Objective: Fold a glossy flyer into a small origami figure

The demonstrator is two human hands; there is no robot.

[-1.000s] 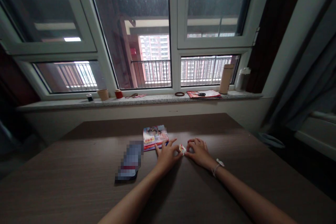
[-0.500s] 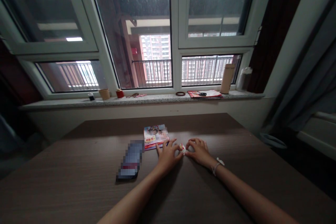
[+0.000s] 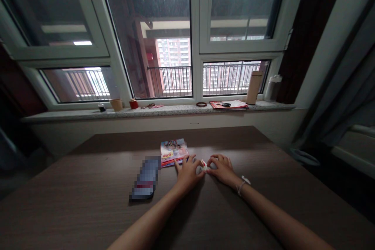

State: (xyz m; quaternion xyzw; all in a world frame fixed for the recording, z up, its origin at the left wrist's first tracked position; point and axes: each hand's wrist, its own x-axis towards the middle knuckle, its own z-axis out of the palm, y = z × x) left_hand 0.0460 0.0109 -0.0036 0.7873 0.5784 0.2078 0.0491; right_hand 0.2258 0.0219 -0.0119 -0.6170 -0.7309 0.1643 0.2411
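Observation:
My left hand [image 3: 187,173] and my right hand [image 3: 221,168] meet near the middle of the dark wooden table [image 3: 88,203]. Between their fingertips they pinch a small white and red folded piece of paper [image 3: 204,166] that rests at table level. Both hands have curled, pinching fingers. Just behind my left hand lies a colourful booklet [image 3: 173,151]. A thin band circles my right wrist [image 3: 243,184].
A dark blurred flat object [image 3: 146,181] lies left of my left hand. The stone windowsill [image 3: 175,111] carries a tall tan flask [image 3: 253,87], a jug [image 3: 272,88], red papers [image 3: 227,104], a ring [image 3: 201,104] and small cups [image 3: 116,104]. A curtain [image 3: 345,86] hangs at right.
The small paper looks more folded and more covered by the fingertips than a second ago. Both hands stay in nearly the same place.

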